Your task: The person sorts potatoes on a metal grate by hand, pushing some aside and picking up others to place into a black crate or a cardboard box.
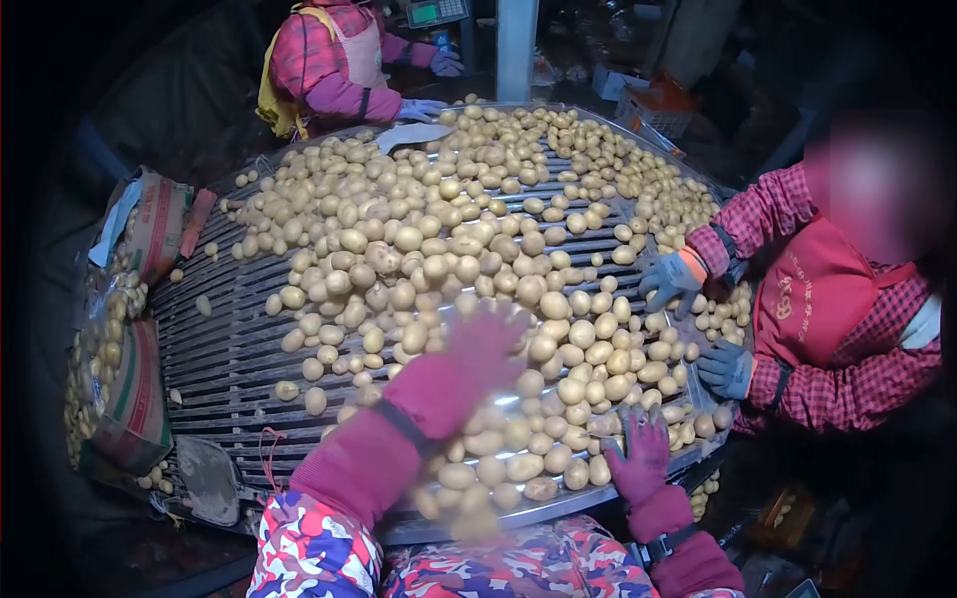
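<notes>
Pale yellow potatoes [407, 238] lie heaped over a slatted metal sorting table [224, 329]. My left hand [483, 349], in a purple glove, reaches over the middle of the heap. Motion blurs it, but its fingers look spread, with no potato visible in its grasp. At the near right edge, my right hand [643, 453] wears the same kind of glove. Its fingers point away from me and are apart, against the potatoes [600, 469] there. A few blurred potatoes [477, 523] show at the near rim, below my left forearm.
Across the table, one person's gloved hand [423, 109] rests near a pale flat piece [412, 136]. A co-worker at right has two grey-gloved hands [672, 278] among potatoes. Filled sacks [133, 409] line the left edge. A post [516, 50] stands behind the table.
</notes>
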{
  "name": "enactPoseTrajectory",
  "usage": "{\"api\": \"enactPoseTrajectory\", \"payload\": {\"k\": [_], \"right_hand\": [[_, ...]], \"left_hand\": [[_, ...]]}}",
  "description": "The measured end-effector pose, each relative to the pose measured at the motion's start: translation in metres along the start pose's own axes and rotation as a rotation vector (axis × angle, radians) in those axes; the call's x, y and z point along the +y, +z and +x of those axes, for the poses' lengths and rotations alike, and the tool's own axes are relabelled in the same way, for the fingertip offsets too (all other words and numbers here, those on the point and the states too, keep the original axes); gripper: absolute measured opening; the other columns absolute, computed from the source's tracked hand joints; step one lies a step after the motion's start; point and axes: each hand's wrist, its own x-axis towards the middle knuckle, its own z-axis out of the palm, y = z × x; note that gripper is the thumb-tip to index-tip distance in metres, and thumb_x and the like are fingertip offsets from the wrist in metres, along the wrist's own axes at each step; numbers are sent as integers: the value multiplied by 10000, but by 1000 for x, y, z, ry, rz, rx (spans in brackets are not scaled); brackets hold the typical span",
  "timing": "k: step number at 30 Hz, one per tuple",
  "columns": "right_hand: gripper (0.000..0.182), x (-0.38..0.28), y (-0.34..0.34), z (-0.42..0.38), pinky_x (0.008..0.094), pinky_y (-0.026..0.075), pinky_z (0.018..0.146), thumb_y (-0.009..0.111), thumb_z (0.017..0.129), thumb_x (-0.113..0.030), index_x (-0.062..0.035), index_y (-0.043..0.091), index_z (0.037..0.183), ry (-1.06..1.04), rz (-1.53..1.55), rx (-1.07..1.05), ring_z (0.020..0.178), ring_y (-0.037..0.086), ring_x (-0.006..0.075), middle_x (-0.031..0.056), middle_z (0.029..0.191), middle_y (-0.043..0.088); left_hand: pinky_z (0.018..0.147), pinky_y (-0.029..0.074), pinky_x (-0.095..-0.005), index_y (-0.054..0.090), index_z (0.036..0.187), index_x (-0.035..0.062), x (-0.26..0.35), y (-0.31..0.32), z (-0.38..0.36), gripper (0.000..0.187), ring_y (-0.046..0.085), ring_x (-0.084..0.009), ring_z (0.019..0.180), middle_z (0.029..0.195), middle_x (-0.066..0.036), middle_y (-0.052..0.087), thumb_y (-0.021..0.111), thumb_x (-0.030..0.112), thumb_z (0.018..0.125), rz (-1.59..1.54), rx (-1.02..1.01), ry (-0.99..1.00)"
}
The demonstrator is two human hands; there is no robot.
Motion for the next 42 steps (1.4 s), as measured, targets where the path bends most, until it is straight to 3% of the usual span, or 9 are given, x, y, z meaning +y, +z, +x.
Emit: {"api": "enactPoseTrajectory", "payload": {"k": [7,11,13,21,26,35,37,40,42], "right_hand": [[675,2,8,-2,542,248,1138,686,829,-368,-36,497,1387,12,-28,-5,1388,329,444,251,1387,486],[600,-2,2,1,566,277,1122,647,873,-411,-49,547,1340,17,-27,44,1340,398,452,217,1332,534],[602,-2,1,0,565,280,1120,650,871,-415,-61,549,1347,23,-28,20,1343,394,453,212,1344,529],[638,1,-4,1,562,291,1108,691,835,-390,-71,532,1365,57,31,-4,1345,362,465,233,1355,502],[656,-4,-12,6,560,290,1110,692,818,-398,-84,529,1371,69,70,-40,1351,357,461,227,1348,500],[634,-5,-16,7,547,298,1113,697,820,-345,-68,528,1364,59,86,-23,1345,373,456,234,1329,516],[623,-6,-15,5,544,300,1113,697,828,-338,-56,530,1358,52,80,7,1345,376,451,229,1323,525],[605,-3,-8,3,559,332,1076,698,839,-372,-69,551,1341,27,47,50,1320,408,444,190,1303,538],[598,-3,-4,2,556,335,1077,700,837,-376,-54,565,1323,29,20,67,1314,422,444,206,1286,552]], "left_hand": [[1022,389,-563,487,1397,192,43,-16,-28,567,415,-359,1342,1446,-120,453,628,253,851,-63,-63,299],[1033,459,-402,478,1417,140,-4,-41,6,640,551,-340,1240,1398,-166,525,626,44,802,-604,60,-75],[1052,450,-423,353,1502,145,-43,-29,32,776,459,-359,1332,1518,-200,372,657,74,791,-240,317,-24],[1057,444,-456,267,1538,180,-48,-24,125,916,417,-418,1351,1604,-195,172,692,68,733,-32,-138,-82],[969,481,-467,441,1424,167,-44,-33,139,723,536,-394,1218,1388,-195,451,651,50,743,-163,-50,-158],[889,499,-457,569,1235,180,-22,-48,67,528,568,-382,1103,1184,-121,546,680,111,724,-272,-131,-146],[944,491,-435,569,1246,127,-31,-51,29,409,583,-351,1135,1257,-126,559,622,156,842,-349,-45,-92],[974,466,-388,568,1241,109,-65,-45,-31,519,573,-315,1122,1167,-129,566,672,125,732,-562,238,-20],[983,462,-387,545,1280,106,-74,-60,-80,506,576,-295,1137,1244,-112,558,656,116,786,-544,360,-300]]}}
